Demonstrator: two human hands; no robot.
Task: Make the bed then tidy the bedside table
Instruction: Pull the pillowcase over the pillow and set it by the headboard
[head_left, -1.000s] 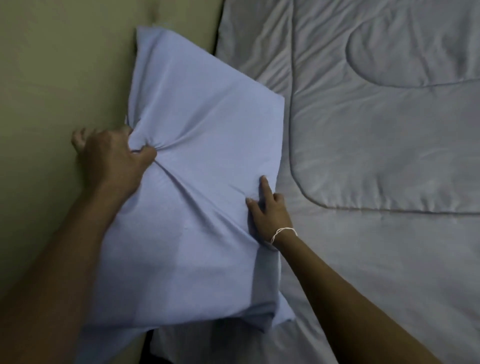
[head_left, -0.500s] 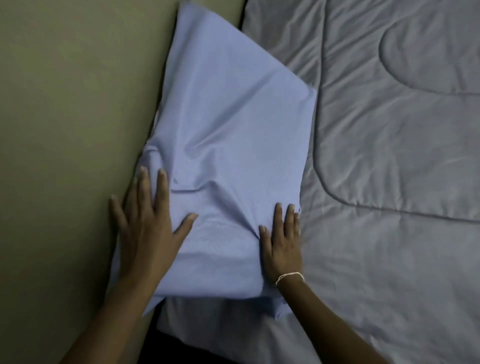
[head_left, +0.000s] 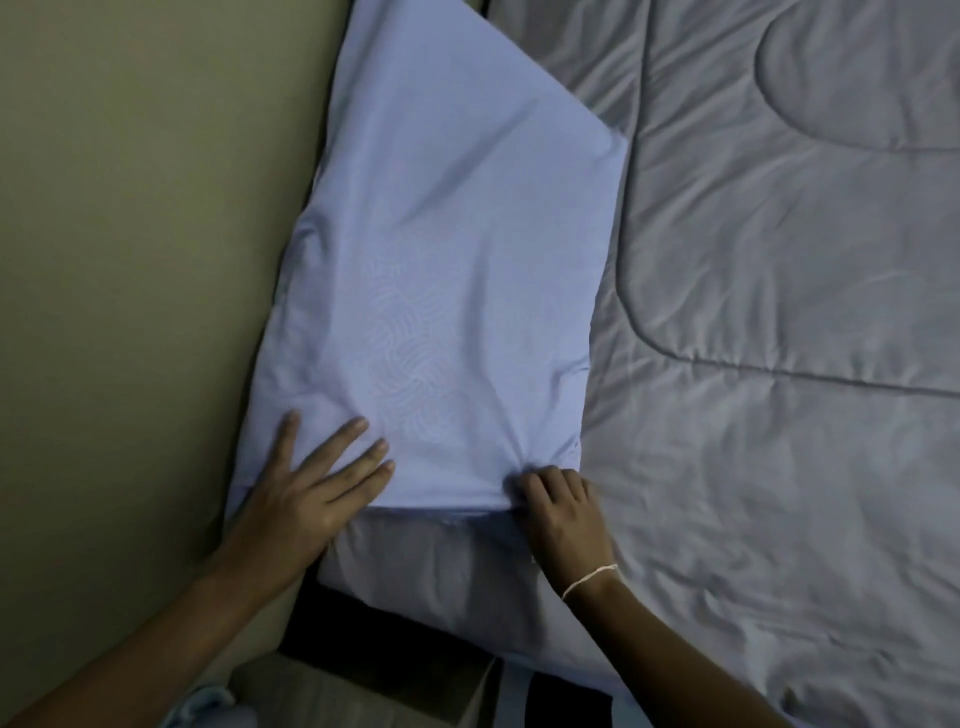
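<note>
A pale blue pillow (head_left: 447, 270) lies at the head of the bed, its long side against the beige wall. My left hand (head_left: 317, 483) rests flat on the pillow's near left corner, fingers spread. My right hand (head_left: 558, 506) pinches the pillowcase fabric at the near right corner, with creases radiating from the grip; a thin white band circles that wrist. A grey quilted comforter (head_left: 779, 364) covers the bed to the right of the pillow.
The beige wall (head_left: 145, 260) runs along the left. Below the pillow a grey sheet-covered mattress corner (head_left: 426, 577) shows, with a dark gap and a tan surface (head_left: 332, 686) at the bottom edge.
The pillow has been laid flatter and pushed toward the wall. My left hand slid down to the near corner. My right hand went from flat to pinching the pillowcase corner.
</note>
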